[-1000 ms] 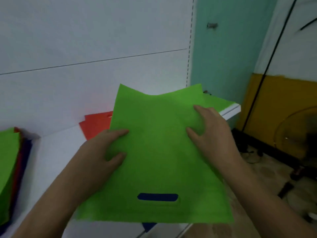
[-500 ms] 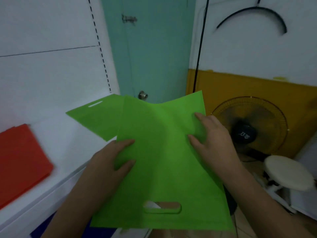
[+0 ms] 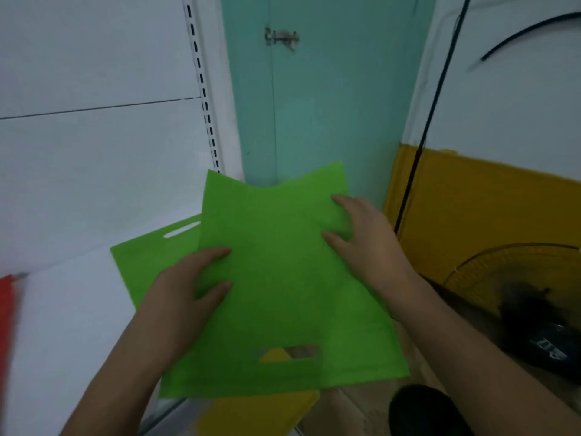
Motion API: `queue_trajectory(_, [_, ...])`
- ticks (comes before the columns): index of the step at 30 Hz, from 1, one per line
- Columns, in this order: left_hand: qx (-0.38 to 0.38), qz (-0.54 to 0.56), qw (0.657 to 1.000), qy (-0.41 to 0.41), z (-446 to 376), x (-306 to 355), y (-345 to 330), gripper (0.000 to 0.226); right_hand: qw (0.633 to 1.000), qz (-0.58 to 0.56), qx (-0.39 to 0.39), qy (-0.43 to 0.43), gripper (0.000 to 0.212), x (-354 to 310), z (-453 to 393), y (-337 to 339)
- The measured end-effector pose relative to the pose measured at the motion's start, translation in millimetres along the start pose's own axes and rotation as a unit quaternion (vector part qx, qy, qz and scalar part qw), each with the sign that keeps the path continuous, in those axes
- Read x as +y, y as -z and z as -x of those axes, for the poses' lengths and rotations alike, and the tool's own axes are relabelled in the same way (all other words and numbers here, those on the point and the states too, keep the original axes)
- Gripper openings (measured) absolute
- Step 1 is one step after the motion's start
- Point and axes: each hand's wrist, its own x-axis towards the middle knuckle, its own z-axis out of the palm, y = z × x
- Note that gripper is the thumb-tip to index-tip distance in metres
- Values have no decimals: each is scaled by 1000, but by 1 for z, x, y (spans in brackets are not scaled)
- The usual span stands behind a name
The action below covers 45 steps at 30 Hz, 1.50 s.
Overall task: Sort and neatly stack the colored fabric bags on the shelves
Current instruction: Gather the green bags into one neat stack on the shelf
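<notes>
I hold a flat green fabric bag [image 3: 276, 278] in both hands above the right end of the white shelf [image 3: 63, 325]. Its cut-out handle faces me, near its lower edge. My left hand [image 3: 188, 287] grips its left side, thumb on top. My right hand [image 3: 361, 243] grips its right side. A second green bag [image 3: 147, 256] lies flat on the shelf, partly under the held one, its handle slot toward the wall. A red bag [image 3: 5, 309] shows at the shelf's far left edge. A yellow bag [image 3: 251, 413] lies lower down, below the held bag.
The white back panel with a slotted upright [image 3: 204, 99] rises behind the shelf. A teal door [image 3: 314, 105] with a latch stands beyond. On the right are a yellow-and-white wall, a black cable [image 3: 430, 121] and a floor fan [image 3: 518, 294].
The view has swung back left a little, so more of the shelf shows and the red bag sits at the frame's edge. The held green bag now overlaps the green bag lying on the shelf.
</notes>
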Motion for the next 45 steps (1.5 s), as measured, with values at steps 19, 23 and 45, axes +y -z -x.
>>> queue_trajectory(19, [131, -222, 908, 329, -12, -48, -15, 48, 919, -12, -301, 254, 48, -24, -149, -151])
queue_trajectory(23, [128, -258, 891, 350, -13, -47, -20, 44, 921, 21, -305, 243, 56, -13, -151, -153])
queue_trajectory(45, [354, -227, 833, 359, 314, 7, 126, 26, 778, -155, -288, 537, 36, -304, 117, -83])
